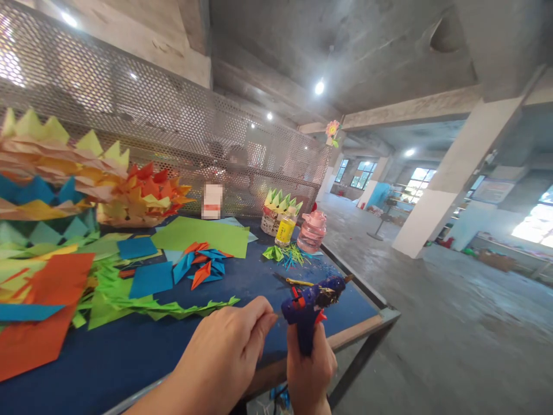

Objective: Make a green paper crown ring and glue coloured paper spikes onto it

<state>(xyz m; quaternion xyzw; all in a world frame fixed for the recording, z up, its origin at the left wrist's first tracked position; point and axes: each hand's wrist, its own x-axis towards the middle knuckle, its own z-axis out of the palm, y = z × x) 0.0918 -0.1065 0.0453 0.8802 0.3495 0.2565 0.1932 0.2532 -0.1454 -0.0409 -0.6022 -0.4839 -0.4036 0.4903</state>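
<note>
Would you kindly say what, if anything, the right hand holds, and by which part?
The right hand holds a blue glue gun by its handle.

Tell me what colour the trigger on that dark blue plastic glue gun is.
The trigger of the glue gun is red, best seen in the head view.

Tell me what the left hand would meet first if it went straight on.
The left hand would likely meet the glue gun held in the right hand, though depth is unclear.

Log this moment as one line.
Right hand: holding glue gun | Left hand: curled beside it | Table: green folded paper, pink bottle
</note>
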